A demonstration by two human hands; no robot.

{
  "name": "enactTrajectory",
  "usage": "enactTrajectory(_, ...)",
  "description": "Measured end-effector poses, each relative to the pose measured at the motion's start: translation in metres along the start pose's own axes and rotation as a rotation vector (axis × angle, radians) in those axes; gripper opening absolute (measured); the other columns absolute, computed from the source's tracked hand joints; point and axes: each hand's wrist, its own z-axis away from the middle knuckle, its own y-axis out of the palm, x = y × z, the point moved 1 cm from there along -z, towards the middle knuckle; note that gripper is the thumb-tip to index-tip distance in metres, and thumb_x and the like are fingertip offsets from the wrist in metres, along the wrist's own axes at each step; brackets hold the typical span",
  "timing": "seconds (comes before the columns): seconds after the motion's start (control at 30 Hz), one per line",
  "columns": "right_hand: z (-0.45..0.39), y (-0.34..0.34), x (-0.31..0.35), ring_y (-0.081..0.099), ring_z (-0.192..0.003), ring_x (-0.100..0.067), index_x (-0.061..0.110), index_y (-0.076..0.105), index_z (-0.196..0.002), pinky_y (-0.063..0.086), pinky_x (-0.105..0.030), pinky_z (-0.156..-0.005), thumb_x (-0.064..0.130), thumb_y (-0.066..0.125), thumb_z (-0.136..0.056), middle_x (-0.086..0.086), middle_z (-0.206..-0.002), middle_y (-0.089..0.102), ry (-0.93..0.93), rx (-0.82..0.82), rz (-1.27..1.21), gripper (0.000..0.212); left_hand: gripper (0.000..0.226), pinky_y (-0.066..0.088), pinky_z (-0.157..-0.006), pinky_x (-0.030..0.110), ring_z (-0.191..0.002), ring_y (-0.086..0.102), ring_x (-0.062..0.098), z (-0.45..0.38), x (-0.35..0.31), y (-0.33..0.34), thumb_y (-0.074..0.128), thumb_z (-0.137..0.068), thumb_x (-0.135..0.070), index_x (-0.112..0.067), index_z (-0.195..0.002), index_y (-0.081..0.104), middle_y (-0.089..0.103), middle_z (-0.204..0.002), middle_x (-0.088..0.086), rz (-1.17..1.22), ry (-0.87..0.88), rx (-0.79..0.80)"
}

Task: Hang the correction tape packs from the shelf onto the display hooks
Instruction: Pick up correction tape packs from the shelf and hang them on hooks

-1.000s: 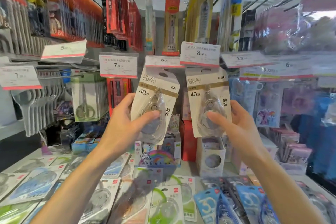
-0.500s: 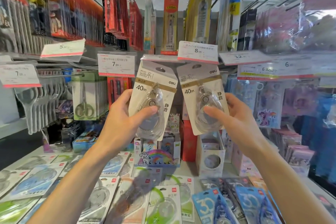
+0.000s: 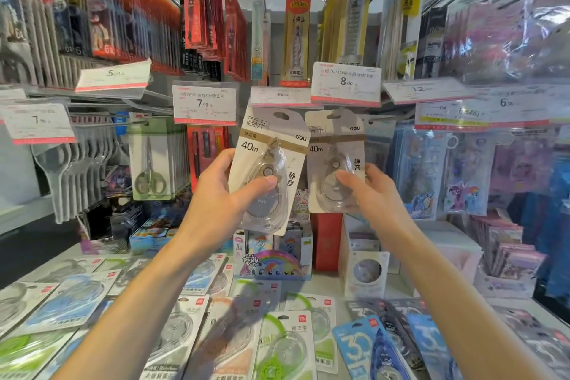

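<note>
Two beige 40m correction tape packs are held up in front of the display. My left hand (image 3: 222, 194) grips the left pack (image 3: 271, 145), which tilts to the right, thumb across its clear blister. My right hand (image 3: 373, 194) pinches the right pack (image 3: 336, 145), held upright with its hang hole just under the 8.00 price tag (image 3: 345, 85). The hook behind that tag is hidden. Several more correction tape packs (image 3: 287, 345) lie flat on the shelf below.
Price tags (image 3: 205, 102) front rows of hooks with hanging scissors (image 3: 151, 160), pens and stickers. Small boxes (image 3: 271, 259) and a red carton (image 3: 327, 241) stand at the shelf back. Hanging goods crowd both sides.
Both hands have lifted the two packs upward toward the price tags. The right pack has gone further back, under the 8.00 tag.
</note>
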Motion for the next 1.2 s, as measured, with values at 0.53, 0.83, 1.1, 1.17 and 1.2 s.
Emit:
enactTrajectory(0.53, 0.041, -0.012, -0.007, 0.06, -0.112, 0.002, 0.024, 0.059, -0.129, 0.046, -0.014, -0.093, 0.034, 0.069, -0.097, 0.011, -0.122, 0.063, -0.192, -0.22, 0.226, 0.035, 0.022, 0.057, -0.07, 0.041, -0.074, 0.07, -0.002, -0.002, 0.015, 0.032, 0.07, -0.093, -0.011, -0.029, -0.105, 0.069, 0.076, -0.084, -0.018, 0.134, -0.141, 0.006)
enactTrajectory(0.83, 0.054, 0.017, -0.011, 0.075, -0.096, -0.005, 0.019, 0.069, -0.114, 0.056, -0.016, -0.078, 0.027, 0.075, -0.093, 0.009, -0.103, 0.08, -0.1, 0.016, -0.066, 0.024, 0.019, 0.058, -0.071, 0.021, -0.085, 0.077, 0.013, -0.002, 0.028, 0.068, 0.075, -0.091, -0.009, -0.018, -0.107, 0.071, 0.081, -0.094, 0.0, 0.136, -0.163, 0.076)
enactTrajectory(1.1, 0.047, -0.015, -0.011, 0.077, -0.097, -0.021, 0.022, 0.069, -0.108, 0.06, -0.045, -0.089, 0.028, 0.078, -0.091, -0.002, -0.101, 0.08, -0.088, -0.058, -0.103, 0.02, 0.018, 0.062, -0.07, 0.026, -0.074, 0.075, 0.013, -0.033, 0.005, 0.05, 0.068, -0.097, -0.016, -0.017, -0.115, 0.063, 0.081, -0.092, -0.003, 0.241, -0.178, -0.02)
enactTrajectory(1.17, 0.047, -0.018, -0.007, 0.076, -0.099, -0.023, 0.025, 0.069, -0.107, 0.058, -0.053, -0.095, 0.032, 0.079, -0.089, -0.003, -0.103, 0.08, -0.114, -0.046, -0.086, 0.022, 0.013, 0.061, -0.068, 0.027, -0.07, 0.074, 0.013, -0.039, -0.004, 0.048, 0.066, -0.099, -0.016, -0.019, -0.11, 0.06, 0.081, -0.088, -0.004, 0.277, -0.156, -0.026)
enactTrajectory(1.2, 0.047, -0.019, -0.004, 0.076, -0.099, -0.023, 0.027, 0.07, -0.106, 0.057, -0.054, -0.095, 0.036, 0.079, -0.087, -0.002, -0.103, 0.08, -0.129, -0.044, -0.079, 0.023, 0.011, 0.061, -0.066, 0.027, -0.068, 0.074, 0.013, -0.039, -0.008, 0.046, 0.065, -0.1, -0.015, -0.02, -0.108, 0.06, 0.08, -0.087, -0.004, 0.289, -0.133, -0.029)
